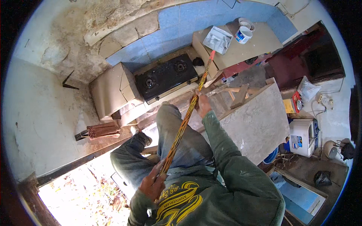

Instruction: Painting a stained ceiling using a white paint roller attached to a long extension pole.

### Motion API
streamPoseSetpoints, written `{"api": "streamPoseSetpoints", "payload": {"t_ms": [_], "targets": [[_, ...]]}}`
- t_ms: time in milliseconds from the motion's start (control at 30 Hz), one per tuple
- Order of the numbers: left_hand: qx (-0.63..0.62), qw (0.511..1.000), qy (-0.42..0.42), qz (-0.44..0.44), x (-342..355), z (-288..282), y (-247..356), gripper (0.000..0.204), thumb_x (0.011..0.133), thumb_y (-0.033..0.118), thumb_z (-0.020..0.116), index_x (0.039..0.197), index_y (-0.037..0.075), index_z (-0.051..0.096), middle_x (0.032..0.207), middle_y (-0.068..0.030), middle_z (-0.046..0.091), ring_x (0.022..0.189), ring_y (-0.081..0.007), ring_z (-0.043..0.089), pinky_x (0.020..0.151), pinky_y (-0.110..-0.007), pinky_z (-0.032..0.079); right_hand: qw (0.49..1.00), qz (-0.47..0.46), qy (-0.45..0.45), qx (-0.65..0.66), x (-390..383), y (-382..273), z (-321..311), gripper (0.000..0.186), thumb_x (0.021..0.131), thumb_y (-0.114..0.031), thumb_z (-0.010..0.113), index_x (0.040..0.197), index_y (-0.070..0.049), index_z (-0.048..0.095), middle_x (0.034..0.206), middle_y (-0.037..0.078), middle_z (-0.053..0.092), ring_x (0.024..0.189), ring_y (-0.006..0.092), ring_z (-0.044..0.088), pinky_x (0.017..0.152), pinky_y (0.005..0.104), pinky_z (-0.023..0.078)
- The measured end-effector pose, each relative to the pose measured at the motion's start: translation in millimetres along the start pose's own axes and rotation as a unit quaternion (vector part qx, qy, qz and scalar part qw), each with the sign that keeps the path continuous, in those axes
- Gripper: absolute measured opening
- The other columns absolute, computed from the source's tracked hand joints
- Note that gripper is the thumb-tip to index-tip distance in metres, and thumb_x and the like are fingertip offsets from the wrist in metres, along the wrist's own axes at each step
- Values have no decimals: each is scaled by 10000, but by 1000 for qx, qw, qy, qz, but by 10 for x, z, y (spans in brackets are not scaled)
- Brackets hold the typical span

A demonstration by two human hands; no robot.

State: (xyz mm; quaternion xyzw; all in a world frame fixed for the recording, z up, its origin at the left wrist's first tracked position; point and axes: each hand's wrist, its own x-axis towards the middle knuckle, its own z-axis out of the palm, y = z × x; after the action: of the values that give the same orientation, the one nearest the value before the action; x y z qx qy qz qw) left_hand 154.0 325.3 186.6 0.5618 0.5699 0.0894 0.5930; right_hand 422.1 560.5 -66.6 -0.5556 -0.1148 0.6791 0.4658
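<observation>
**Long pole held in both hands, pointing up toward the counter**

Your left hand (152, 185) grips the low end of the striped yellow pole (187, 115); your right hand (203, 104) clasps it midway. It slants up and right, its tip over the paint tray (217, 39). The stove (166, 76) sits just left, the slab (258, 122) right.

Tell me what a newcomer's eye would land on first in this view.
First, the long yellow-and-black patterned pole running up the middle, held by the left hand near its lower end and the right hand higher up. Its far end reaches a grey paint tray on the beige counter, beside a white bucket. Left of that sits a black two-burner gas stove.
</observation>
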Motion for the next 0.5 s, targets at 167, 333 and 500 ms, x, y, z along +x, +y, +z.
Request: {"api": "streamPoseSetpoints", "payload": {"t_ms": [167, 333, 500], "targets": [[17, 995, 65, 69, 283, 185, 14, 632, 857, 173, 643, 1421, 76, 374, 1271, -239, 559, 913, -303, 678, 722, -374, 542, 994, -42, 8, 105, 205, -188, -90, 220, 944, -289, 556, 923, -76, 509, 719, 65, 561, 633, 200, 586, 575, 345, 506], [64, 990, 82, 94, -308, 120, -327, 696, 837, 211, 670, 1439, 92, 342, 1187, -208, 603, 806, -338, 683, 682, -408, 546, 993, -30, -17, 117, -101, -109, 59, 208, 955, -276, 537, 893, -78, 522, 741, 67, 571, 643, 209, 594, 589, 368, 523], [164, 984, 52, -56, -1094, 38, -556, 741, 808, 230, 697, 1446, 129, 333, 799, -155, 692, 654, -338, 669, 594, -412, 541, 988, -25, -47, 148, -12, 148, 21, 236, 943, -286, 563, 942, -56, 512, 731, 73, 550, 655, 218, 587, 596, 367, 521]]}}
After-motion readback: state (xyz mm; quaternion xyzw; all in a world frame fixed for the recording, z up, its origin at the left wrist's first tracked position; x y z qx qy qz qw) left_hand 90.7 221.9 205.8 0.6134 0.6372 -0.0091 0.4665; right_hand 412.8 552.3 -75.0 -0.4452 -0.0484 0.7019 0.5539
